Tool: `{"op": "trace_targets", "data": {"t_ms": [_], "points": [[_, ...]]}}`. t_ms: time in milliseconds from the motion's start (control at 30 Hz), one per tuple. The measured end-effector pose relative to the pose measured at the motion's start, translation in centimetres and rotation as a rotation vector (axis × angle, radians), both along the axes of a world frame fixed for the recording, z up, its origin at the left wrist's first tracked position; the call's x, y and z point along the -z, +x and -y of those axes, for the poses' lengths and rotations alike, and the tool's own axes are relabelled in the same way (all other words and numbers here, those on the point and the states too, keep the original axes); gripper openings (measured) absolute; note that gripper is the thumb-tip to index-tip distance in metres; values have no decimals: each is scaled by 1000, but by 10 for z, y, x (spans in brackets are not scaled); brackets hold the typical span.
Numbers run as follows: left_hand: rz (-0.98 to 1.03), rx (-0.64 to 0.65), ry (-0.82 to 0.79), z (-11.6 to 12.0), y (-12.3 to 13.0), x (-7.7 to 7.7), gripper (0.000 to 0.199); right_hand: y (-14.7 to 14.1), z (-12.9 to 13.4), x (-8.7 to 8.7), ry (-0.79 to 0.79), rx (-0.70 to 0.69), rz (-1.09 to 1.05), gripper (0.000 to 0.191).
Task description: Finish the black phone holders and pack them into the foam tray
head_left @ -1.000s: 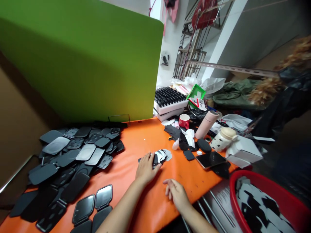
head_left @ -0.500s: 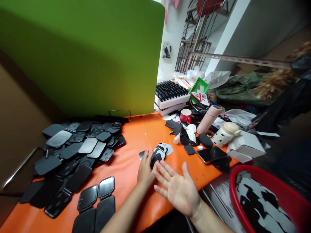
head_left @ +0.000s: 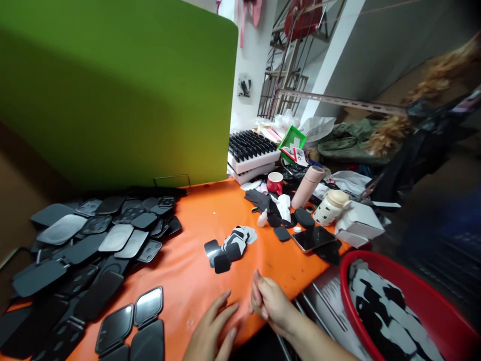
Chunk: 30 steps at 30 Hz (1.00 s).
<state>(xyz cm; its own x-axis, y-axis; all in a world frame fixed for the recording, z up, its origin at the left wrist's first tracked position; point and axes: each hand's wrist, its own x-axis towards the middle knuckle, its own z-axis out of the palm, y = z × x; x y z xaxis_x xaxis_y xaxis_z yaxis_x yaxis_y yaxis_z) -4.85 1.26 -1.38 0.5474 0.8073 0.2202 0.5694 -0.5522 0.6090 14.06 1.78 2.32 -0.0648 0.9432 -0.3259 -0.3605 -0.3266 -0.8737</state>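
Note:
My left hand (head_left: 212,331) hovers low over the orange table, fingers spread and holding nothing. Close to its right, my right hand (head_left: 273,305) is closed with the fingers curled in and the thumb on top; no object shows in it. Beyond both hands lies a small loose pile of thin grey and black rounded-square pieces (head_left: 240,236), with a black piece (head_left: 222,262) and a shiny grey piece (head_left: 212,247) at its near left. To the left, two opened black compact cases with mirrors (head_left: 149,306) lie flat on the table.
A heap of black compact cases (head_left: 86,245) covers the left side before a green panel (head_left: 124,90). At right are a red cup (head_left: 275,183), a pink bottle (head_left: 308,188), a phone (head_left: 313,239) and a red basin (head_left: 347,296) of grey and black pieces. Orange tabletop (head_left: 188,281) surrounds the pile.
Both hands have drawn back toward me from the pile, uncovering its near pieces. My right hand has gone from an open palm to closed. The view has shifted slightly.

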Motion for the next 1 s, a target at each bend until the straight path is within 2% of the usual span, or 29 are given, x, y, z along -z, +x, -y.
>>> {"op": "trace_targets", "data": {"t_ms": [133, 233, 333, 400, 533, 667, 733, 833, 933, 1000], "points": [[19, -141, 43, 5, -11, 19, 28, 33, -14, 0, 103, -20, 461, 43], [36, -240, 37, 3, -9, 23, 28, 59, -31, -8, 193, 33, 757, 30], [32, -212, 21, 3, -6, 18, 27, 78, -47, -19, 260, 16, 1040, 26], [26, -178, 14, 4, -5, 14, 25, 83, -57, -23, 287, 3, 1120, 25], [25, -170, 8, 4, -2, 7, 23, 65, -65, -19, 311, -26, 1113, 29], [31, -173, -11, 9, 0, 4, 23, 19, -57, 4, 378, -111, 1071, 28], [19, -162, -17, 10, -6, 0, 24, -2, -48, 16, 449, -161, 1100, 28], [-66, -182, 31, 7, -33, -9, 27, -18, -38, 29, 530, -235, 1183, 27], [-262, -357, 111, 3, -69, -12, 36, -19, -35, 32, 555, -256, 1216, 26], [-414, -439, 102, 3, -87, -10, 48, -18, -37, 32, 536, -237, 1213, 27]]}}
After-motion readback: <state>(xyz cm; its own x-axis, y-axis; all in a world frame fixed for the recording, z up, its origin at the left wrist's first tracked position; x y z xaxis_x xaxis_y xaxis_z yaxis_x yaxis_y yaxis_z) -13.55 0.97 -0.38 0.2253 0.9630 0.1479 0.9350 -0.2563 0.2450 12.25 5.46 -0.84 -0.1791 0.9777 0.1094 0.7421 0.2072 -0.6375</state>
